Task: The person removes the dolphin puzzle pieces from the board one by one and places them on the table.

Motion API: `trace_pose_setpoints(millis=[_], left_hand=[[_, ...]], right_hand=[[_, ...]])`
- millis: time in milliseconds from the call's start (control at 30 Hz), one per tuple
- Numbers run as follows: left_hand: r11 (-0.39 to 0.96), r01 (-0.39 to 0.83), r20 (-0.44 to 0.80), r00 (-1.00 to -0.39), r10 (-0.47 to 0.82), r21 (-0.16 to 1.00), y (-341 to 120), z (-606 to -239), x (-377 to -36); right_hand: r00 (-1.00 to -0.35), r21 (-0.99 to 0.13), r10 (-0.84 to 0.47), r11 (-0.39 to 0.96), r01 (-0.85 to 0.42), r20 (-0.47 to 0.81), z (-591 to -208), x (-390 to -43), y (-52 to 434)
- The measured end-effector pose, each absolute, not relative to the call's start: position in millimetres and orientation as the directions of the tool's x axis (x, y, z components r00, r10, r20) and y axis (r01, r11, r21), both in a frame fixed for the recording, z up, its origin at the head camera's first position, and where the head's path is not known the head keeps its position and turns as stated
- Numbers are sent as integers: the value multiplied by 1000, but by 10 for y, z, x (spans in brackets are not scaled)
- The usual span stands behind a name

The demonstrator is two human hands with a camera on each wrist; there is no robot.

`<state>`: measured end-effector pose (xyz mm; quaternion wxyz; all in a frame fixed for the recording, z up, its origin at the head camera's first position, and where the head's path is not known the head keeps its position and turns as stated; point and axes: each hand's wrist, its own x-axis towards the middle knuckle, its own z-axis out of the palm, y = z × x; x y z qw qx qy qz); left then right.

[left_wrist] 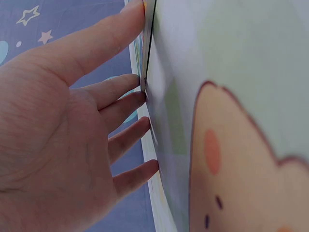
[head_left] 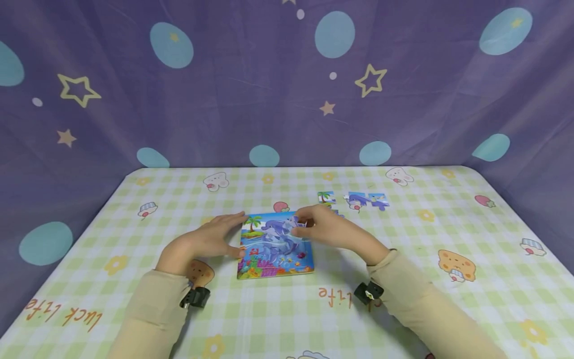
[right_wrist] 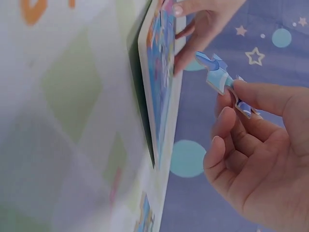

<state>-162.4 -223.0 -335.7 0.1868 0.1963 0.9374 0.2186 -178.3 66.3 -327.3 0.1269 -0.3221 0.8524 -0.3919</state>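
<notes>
Two hands flank the puzzle board (head_left: 274,245): left (head_left: 203,243) flat against its edge, right (head_left: 329,230) pinching a piece (right_wrist: 218,76).

Words on the tablecloth

We read orange "luck life" on the tablecloth (head_left: 403,309) near the left corner, and "life" again between the sleeves.

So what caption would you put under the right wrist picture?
Right hand pinches a blue puzzle piece just off the dolphin puzzle board, whose far edge the left hand steadies.

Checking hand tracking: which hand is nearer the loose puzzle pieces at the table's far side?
Right. The right hand is just in front of the loose pieces; the left hand rests across the puzzle board.
</notes>
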Motion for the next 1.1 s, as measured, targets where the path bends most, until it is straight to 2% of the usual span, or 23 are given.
trace_pose_setpoints(millis=[333, 900, 1100], left_hand=[[828, 281, -267, -854, 446, 485, -2217, -3356, -1621], [832, 275, -274, -855, 441, 482, -2210, -3349, -1625], [832, 263, -277, -857, 434, 488, -2220, -3343, -1613]], right_hand=[[-794, -723, -602, 512, -464, 84, -3204, -1808, 1041], [-841, -731, -541, 564, -383, 24, -3126, -1898, 1424], [-836, -716, -549, 583, -384, 2, -3175, -1919, 1449]])
